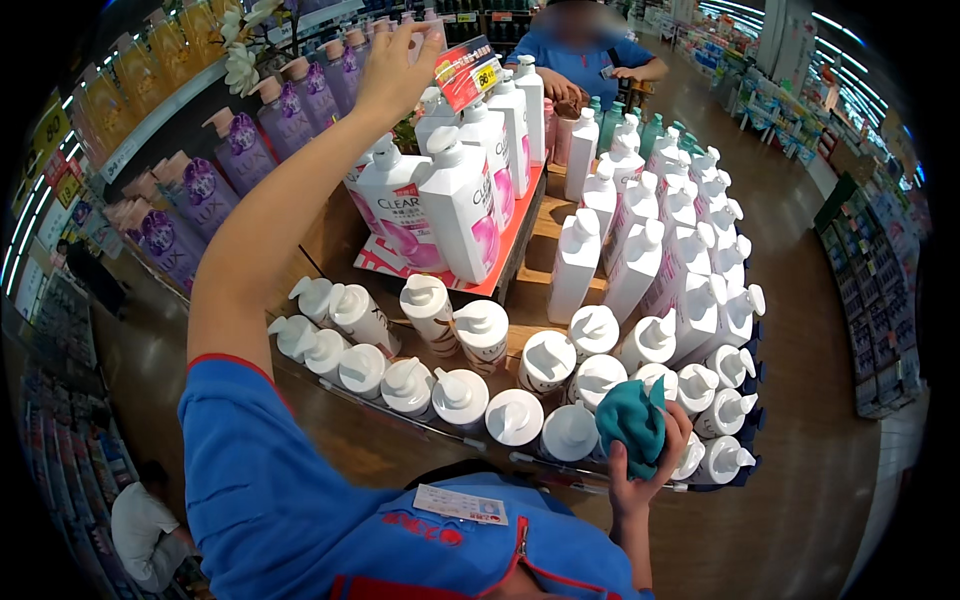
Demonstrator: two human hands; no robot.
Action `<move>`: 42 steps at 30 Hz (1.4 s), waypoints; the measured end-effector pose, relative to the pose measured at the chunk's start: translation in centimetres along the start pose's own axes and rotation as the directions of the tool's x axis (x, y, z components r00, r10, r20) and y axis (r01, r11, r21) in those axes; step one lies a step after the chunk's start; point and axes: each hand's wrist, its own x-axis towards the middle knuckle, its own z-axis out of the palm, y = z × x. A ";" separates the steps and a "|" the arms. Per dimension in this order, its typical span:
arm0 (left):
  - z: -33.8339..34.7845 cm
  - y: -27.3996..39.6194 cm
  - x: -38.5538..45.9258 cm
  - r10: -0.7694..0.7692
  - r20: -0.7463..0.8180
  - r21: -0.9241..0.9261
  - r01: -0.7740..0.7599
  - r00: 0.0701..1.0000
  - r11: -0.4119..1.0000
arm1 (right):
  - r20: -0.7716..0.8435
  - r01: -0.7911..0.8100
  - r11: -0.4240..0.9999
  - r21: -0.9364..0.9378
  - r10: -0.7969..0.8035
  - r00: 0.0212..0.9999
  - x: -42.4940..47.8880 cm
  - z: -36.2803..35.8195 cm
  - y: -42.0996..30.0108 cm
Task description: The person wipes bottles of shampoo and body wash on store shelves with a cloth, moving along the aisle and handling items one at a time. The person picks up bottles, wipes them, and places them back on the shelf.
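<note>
A crumpled teal cloth (631,429) is gripped in my right hand (646,489), above white pump bottles at the display's front edge. My left hand (396,69) reaches across to the far side of the raised stand, its fingers close beside a red-and-yellow price sign (466,75). Whether those fingers pinch anything is unclear. Below the sign, white Clear pump bottles (459,214) with pink patterns stand on the stand's red-covered top (491,286). Round white Lux pump bottles (484,337) line the lower wooden level in front.
Purple Lux bottles (241,154) fill the left side beside white artificial flowers (241,67). Tall white bottles (577,262) crowd the right. A co-worker in blue (637,56) stands at the far end. A person in white (146,529) is low at left. A clear rail (405,424) edges the front.
</note>
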 end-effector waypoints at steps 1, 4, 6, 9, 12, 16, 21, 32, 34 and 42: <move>-0.7 0.4 -0.4 -0.015 -0.030 0.023 0.015 0.999 1.000 | 0.002 0.002 1.000 0.009 -0.002 1.000 0.1 0.1 0.0; -3.7 3.7 -2.4 0.104 -0.042 -0.004 -0.105 0.994 0.995 | 0.027 0.009 0.999 0.038 -0.010 1.000 0.2 0.1 0.0; -6.2 7.2 -4.0 0.185 0.007 -0.042 -0.184 0.983 0.982 | 0.045 0.021 0.998 0.054 -0.024 0.999 0.6 -0.2 0.0; -9.2 12.8 -7.3 0.277 0.156 -0.155 -0.253 0.948 0.955 | 0.067 0.041 0.996 0.077 -0.047 0.997 0.9 -0.5 0.3; -11.5 17.6 -11.3 0.390 0.340 -0.280 -0.304 0.855 0.911 | 0.085 0.059 0.990 0.125 -0.070 0.994 1.3 -0.9 0.8; -14.3 22.9 -18.2 0.441 0.491 -0.423 -0.236 0.752 0.875 | 0.125 0.110 0.971 0.215 -0.139 0.982 1.8 -1.7 0.3; -14.3 26.7 -27.0 0.292 0.512 -0.417 -0.064 0.808 0.907 | 0.124 0.222 0.921 0.320 -0.273 0.954 0.9 -3.3 0.4; -15.9 29.4 -39.9 -0.582 0.266 -0.104 0.623 0.768 0.775 | 0.318 0.048 0.827 0.560 -0.268 0.910 -4.4 -4.5 1.2; -15.1 29.3 -39.1 -0.554 0.304 -0.105 0.605 0.775 0.789 | 0.325 0.038 0.823 0.567 -0.265 0.908 -4.9 -4.4 1.0; -10.4 28.5 -33.9 -0.482 0.454 -0.103 0.581 0.750 0.807 | 0.355 -0.031 0.880 0.475 -0.159 0.921 -6.6 -4.5 -0.9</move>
